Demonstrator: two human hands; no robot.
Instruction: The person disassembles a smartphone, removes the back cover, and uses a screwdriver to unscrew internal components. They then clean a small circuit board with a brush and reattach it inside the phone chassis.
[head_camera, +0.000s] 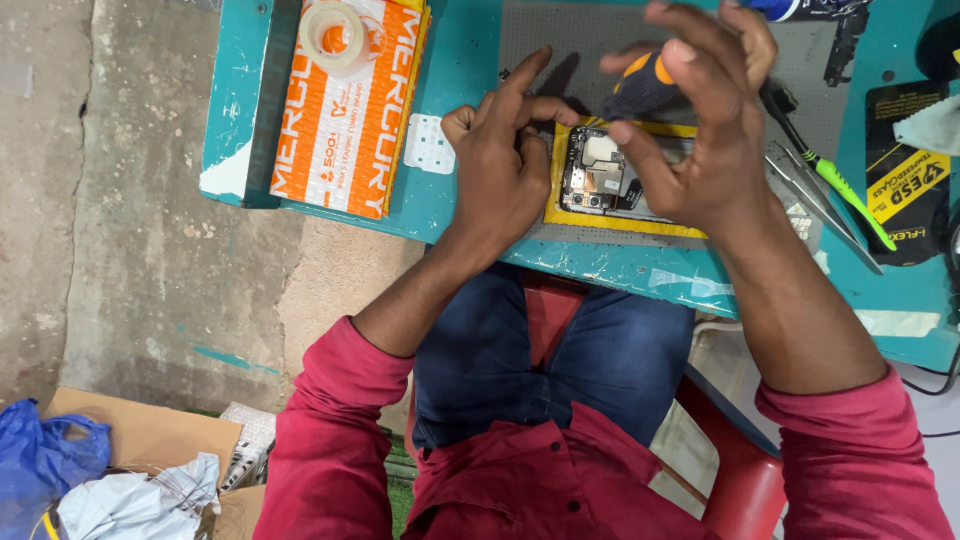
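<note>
Upper centre: right hand (700, 130) grips 1 orange-black screwdriver (640, 88) over opened phone (600, 175); left hand (500, 165), fingers curled, steadies phone's left edge.

Left hand (503, 170) sits palm down, wrist straight, index finger stretched forward and the other fingers curled in under the knuckles. Right hand (700, 120) is raised beside it, thumb and fingertips (682, 52) pinched together around something narrow, remaining fingers arched over the top. Both forearms come in from the lower edge, bare to mid-forearm with red sleeves (330, 440) pushed up, elbows spread wide and hands nearly touching.
</note>
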